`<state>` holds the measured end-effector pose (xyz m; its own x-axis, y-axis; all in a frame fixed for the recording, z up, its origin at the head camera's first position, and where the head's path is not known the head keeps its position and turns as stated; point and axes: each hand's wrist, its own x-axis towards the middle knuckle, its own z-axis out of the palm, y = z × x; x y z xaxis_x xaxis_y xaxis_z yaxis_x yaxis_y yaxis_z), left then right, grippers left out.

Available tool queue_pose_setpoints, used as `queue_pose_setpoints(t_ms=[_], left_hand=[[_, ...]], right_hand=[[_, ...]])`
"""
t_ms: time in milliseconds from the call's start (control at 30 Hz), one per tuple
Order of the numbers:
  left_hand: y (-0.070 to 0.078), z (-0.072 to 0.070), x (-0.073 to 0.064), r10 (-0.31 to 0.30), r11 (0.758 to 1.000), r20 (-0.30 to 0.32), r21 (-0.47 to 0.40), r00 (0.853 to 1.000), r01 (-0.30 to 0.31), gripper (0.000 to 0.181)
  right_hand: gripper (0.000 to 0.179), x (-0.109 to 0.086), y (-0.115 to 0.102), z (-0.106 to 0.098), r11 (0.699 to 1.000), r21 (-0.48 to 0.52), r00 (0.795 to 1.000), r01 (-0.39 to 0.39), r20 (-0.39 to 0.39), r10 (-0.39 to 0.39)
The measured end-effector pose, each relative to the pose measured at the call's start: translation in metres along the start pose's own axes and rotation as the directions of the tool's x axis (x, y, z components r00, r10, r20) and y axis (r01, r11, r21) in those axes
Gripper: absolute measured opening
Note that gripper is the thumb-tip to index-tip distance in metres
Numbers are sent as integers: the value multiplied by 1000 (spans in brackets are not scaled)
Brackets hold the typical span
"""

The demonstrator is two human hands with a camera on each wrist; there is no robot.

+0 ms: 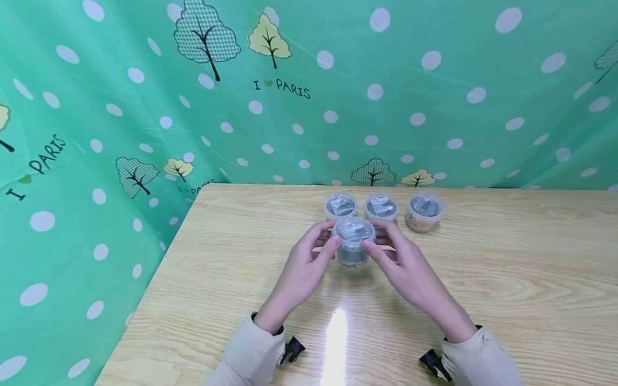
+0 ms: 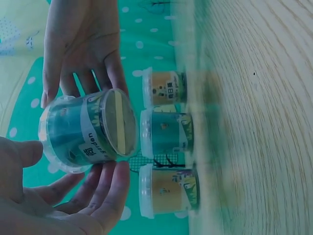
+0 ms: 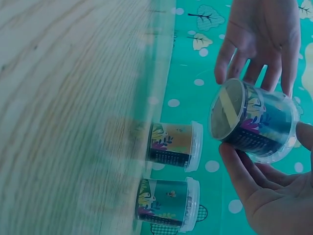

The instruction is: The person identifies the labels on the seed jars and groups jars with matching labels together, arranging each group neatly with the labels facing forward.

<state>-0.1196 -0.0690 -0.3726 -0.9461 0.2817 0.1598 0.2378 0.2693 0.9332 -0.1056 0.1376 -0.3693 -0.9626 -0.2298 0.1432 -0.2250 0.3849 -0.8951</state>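
Left hand and right hand curl round one cup, opened only to its width; they hold it above the table; behind it, three cups stand in a row; clear lids show grey contents; only the wrist views show a pale strip across the held base.

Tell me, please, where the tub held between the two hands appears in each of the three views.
Head: the held tub is slightly right of centre, below mid-height, between the left hand and right hand.
Left wrist: the held tub is left of centre, base facing right.
Right wrist: the held tub is right of centre, base facing left.
Shared landmark: the green dotted backdrop.
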Motion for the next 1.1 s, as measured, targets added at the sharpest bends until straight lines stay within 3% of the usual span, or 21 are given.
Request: queue_pose_setpoints(t_ms=[267,533,800,1100], left_hand=[[-1,1,0,2,999,7,-43,1000,-1,39],[1,2,-2,-9,1000,21,-28,1000,9,44],[6,3,-5,-40,994,9,-103,999,41,49],[6,-2,-3,-52,993,5,-102,999,52,49]], right_hand=[[51,1,-1,-1,999,17,999,-31,-10,31],[48,2,-1,1,998,45,999,-41,-29,42],[43,1,-1,4,997,71,999,-37,-29,39],[44,3,2,-4,980,196,998,-21,62,8]])
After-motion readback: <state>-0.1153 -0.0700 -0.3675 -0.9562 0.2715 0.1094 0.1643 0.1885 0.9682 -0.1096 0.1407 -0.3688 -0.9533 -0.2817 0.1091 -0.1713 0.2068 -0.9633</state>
